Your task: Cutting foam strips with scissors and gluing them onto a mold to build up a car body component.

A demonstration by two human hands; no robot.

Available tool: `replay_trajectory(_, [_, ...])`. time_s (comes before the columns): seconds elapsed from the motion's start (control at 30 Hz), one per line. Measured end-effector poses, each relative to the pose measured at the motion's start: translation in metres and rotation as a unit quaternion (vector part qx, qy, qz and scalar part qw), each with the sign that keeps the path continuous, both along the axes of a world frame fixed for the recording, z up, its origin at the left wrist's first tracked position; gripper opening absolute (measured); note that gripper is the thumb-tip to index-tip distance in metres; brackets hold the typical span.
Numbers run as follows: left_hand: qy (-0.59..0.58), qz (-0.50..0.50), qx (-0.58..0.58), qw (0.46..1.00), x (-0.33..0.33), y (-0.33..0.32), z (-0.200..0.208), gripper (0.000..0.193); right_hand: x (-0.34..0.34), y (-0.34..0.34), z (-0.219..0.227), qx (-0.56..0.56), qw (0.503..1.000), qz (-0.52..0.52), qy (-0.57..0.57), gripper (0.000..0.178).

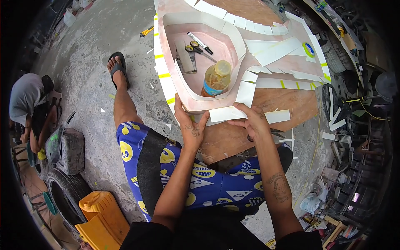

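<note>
A pinkish-white moulded form (189, 105) with a deep recess lies before me, its edges lined with white card strips (163, 77) and bits of yellow tape. My right hand (255, 120) pinches a short white card strip (225, 114) against the near edge. My left hand (192, 128) is spread at the near left corner, fingers along the edge and thumb by the strip's left end. Black loops or blades (276, 134) show beside my right hand; their kind is unclear. The recess holds scissors (193, 47), a marker (200, 43), a flat grey scraper-like piece (186, 56) and a plastic jar (217, 78) of amber liquid.
Brown plywood (287, 100) lies under the form. A tape roll (308, 49) rests on it at right. A yellow-handled cutter (146, 31) lies on the concrete floor. At left are a tyre (62, 196), a yellow container (102, 212) and a crouching person (31, 100). Clutter lines the right.
</note>
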State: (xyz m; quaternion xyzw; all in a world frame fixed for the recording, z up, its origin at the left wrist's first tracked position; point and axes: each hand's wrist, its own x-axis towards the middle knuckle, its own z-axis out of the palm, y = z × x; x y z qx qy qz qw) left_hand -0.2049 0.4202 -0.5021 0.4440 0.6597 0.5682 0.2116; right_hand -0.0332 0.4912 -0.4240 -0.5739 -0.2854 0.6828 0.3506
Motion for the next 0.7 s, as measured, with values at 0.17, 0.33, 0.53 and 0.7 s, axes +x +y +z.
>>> replay_trajectory(0.17, [0.001,-0.005,-0.007,1.0,-0.001,0.001,0.002,0.099,0.002,0.0,-0.004,0.008,1.0,-0.009,0.014,0.038])
replay_trajectory(0.33, [0.008,0.003,-0.015,1.0,-0.001,-0.001,0.001,0.1,0.005,-0.006,0.006,-0.039,0.998,-0.004,0.047,0.039])
replay_trajectory(0.53, [0.002,0.001,-0.015,1.0,0.0,0.0,0.002,0.1,0.001,-0.008,-0.004,0.004,1.0,-0.008,0.014,0.042])
replay_trajectory(0.7, [0.001,0.0,-0.013,1.0,0.0,0.0,0.003,0.099,-0.001,-0.009,-0.011,-0.001,0.998,-0.047,0.041,0.041])
